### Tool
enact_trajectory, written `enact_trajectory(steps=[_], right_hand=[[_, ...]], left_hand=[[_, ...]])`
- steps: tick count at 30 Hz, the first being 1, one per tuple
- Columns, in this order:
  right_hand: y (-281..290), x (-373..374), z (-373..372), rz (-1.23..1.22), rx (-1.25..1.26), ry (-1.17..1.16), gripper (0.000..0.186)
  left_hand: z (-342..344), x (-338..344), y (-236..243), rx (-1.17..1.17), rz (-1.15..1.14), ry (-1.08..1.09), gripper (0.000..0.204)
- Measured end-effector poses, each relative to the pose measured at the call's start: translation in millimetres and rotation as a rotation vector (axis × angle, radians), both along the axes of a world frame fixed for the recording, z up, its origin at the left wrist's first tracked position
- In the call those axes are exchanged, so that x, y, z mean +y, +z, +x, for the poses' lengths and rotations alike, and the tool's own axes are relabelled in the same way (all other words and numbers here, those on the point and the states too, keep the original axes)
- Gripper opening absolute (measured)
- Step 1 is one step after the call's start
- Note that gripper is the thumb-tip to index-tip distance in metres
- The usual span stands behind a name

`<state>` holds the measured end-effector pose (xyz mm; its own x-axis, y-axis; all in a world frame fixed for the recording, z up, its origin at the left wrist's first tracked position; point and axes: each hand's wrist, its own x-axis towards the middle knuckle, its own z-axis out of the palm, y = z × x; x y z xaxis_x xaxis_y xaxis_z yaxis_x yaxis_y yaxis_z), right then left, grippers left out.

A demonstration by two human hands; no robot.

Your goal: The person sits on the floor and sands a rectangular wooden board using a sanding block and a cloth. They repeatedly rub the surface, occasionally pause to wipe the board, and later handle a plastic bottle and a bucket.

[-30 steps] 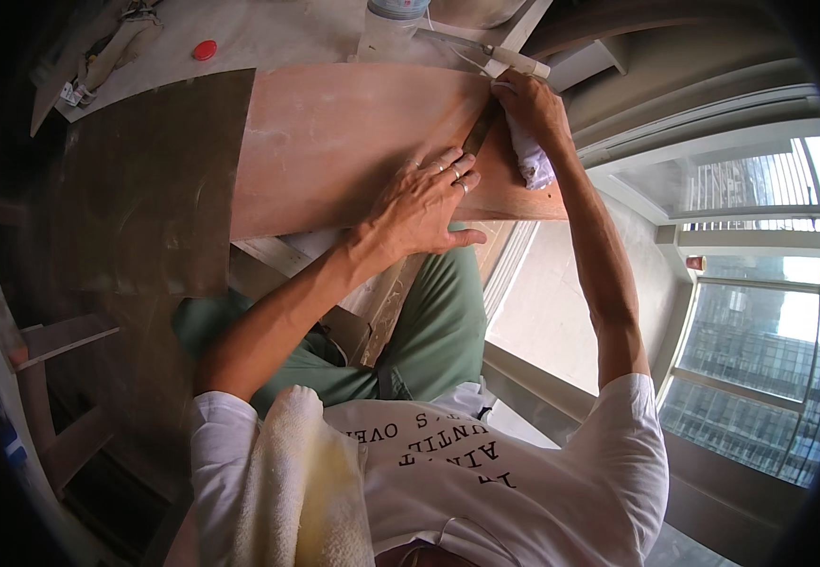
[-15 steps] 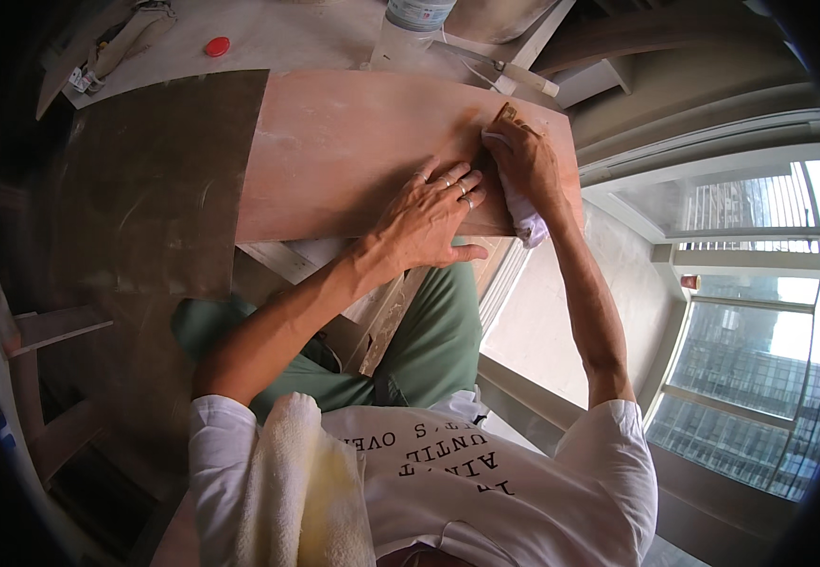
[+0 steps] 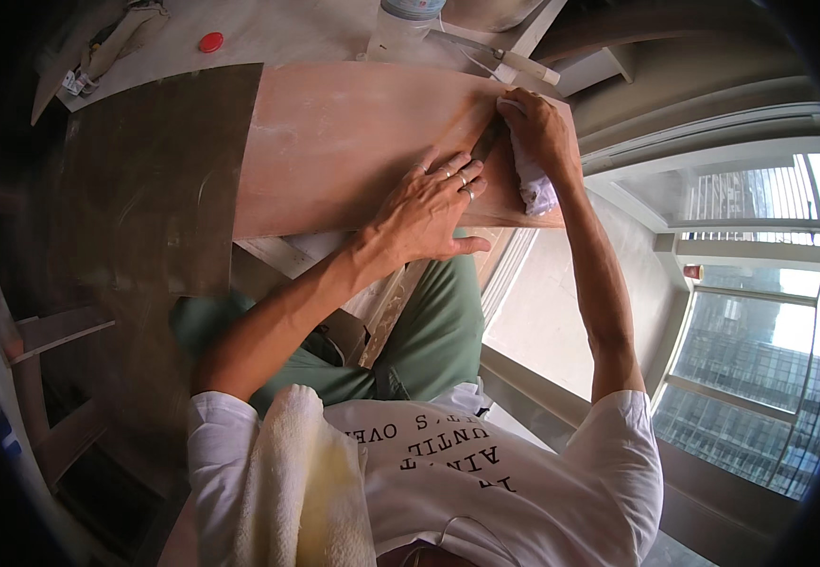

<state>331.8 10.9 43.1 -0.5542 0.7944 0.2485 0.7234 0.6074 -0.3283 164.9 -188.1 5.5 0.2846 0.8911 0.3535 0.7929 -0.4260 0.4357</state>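
Observation:
My left hand (image 3: pixel 429 203) rests spread on a reddish-brown wooden panel (image 3: pixel 334 142), its thumb past the near edge. Rings show on its fingers. Toward the panel's right end, my right hand (image 3: pixel 544 137) is closed round a bunched white cloth (image 3: pixel 535 189) that hangs down below the palm. The fingertips press near the far right corner, where the hand hides part of the cloth. Between the two hands a narrow dark band (image 3: pixel 487 142) slants across the panel; I cannot tell if it is a stain or a thin strip.
A dark brown sheet (image 3: pixel 155 180) adjoins the panel on the left. Behind it stand a clear plastic bottle (image 3: pixel 398 38), a red cap (image 3: pixel 211 42) and a light-handled tool (image 3: pixel 531 68). Windows (image 3: pixel 741 350) lie to the right. A towel (image 3: pixel 282 472) hangs over my left shoulder.
My right hand has slid a little right and away from me with the cloth, uncovering more of the dark band. The left hand stays nearly in place.

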Motion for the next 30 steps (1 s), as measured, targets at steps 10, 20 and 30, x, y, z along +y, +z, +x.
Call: enact_trajectory(steps=[10,20,30], right_hand=[[-4,-9,7,-0.064,-0.011,0.068,0.027],[-1,-3,12,-0.062,-0.018,0.043,0.025],[-10,-7,10,0.006,-0.016,0.068,0.024]], left_hand=[[2,-2,1,0.007,-0.016,-0.004,0.084],[2,-3,-3,-0.021,0.036,-0.007,0.082],[2,-2,-4,0.012,-0.021,0.0,0.085]])
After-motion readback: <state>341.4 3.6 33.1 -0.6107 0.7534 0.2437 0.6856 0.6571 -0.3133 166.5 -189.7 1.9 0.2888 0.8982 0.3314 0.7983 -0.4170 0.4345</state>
